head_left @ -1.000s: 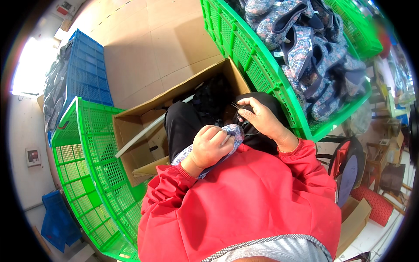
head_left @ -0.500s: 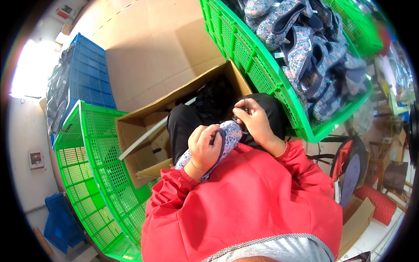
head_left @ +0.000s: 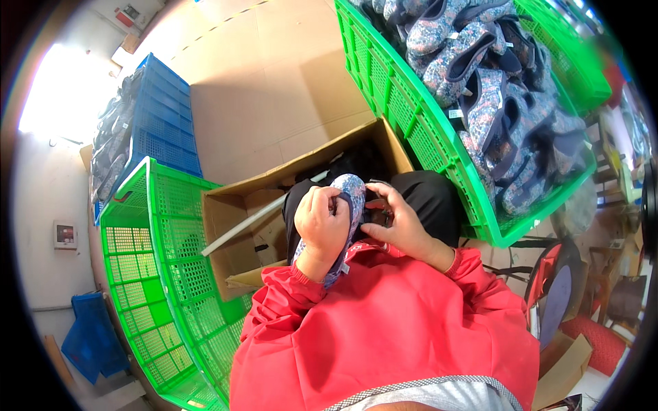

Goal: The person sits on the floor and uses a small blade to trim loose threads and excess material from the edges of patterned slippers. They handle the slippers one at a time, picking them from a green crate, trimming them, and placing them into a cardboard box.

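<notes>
— Head view first: what is being held, and what is it made of?

— A soft fabric shoe (head_left: pixel 348 205), long and narrow with a rounded toe, covered in a small blue, white and pinkish flower print. It stands nearly upright over the person's lap, toe up, just in front of the red jacket (head_left: pixel 384 322). Its dark opening faces the right hand.

— How do the hands sit on it?

— The left hand (head_left: pixel 321 222) wraps the shoe from its left side, fingers (head_left: pixel 327 200) curled and clamped on the printed cloth. The right hand (head_left: pixel 401 226) is at the dark opening, fingers (head_left: pixel 378 198) pinched together on the edge there; what exactly they pinch is too small to tell.

— And just around that?

— Black trousers (head_left: pixel 432 205) under the hands, smooth and matte. Beyond the knees an open cardboard box (head_left: pixel 233 219) stands on the floor, brown and flat-walled, with a pale strip lying slantwise across it and dark stuff at its far end.

— Further out?

— To the right, a green plastic crate (head_left: pixel 425 137) with lattice walls, heaped with more flower-print shoes (head_left: pixel 480 75) with dark linings. To the left, another green crate (head_left: pixel 151 274) of the same grid plastic. Behind it a blue crate (head_left: pixel 161 123), ribbed. Sheets of flat cardboard (head_left: pixel 274 89) cover the floor beyond the box.
</notes>
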The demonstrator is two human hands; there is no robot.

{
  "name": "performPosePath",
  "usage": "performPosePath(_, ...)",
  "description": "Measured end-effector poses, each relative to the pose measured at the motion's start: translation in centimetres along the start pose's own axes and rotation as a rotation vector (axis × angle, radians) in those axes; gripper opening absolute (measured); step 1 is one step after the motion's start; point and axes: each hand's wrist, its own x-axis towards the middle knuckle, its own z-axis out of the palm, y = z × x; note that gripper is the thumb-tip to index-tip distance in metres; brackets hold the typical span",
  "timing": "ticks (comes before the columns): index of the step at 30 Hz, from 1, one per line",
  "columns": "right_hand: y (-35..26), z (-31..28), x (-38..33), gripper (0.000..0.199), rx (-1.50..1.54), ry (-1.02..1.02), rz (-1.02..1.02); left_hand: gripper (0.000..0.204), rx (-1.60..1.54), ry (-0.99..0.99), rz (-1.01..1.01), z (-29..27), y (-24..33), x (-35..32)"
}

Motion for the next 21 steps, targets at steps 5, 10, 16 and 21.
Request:
performPosePath(5,0.0,1.8,1.8,0.091,-0.046,0.077,0.015,0.021,-0.069,-0.138,-0.246,-0.3,1.2,1.9)
performPosePath(10,0.7,2.5,4.0,0.079,0.016,0.366,-0.081,0.026,-0.219,-0.288,-0.336,-1.0,3.7,3.7)
performPosePath(16,0.2,0.7,4.5,0.059,-0.014,0.343,-0.033,0.051,0.200,-0.097,0.123,-1.3,3.1,3.8)
performPosePath(21,0.3,0.5,3.7,0.053,-0.198,0.374,-0.165,0.062,0.107,-0.308,0.133,-0.1,0.4,3.4)
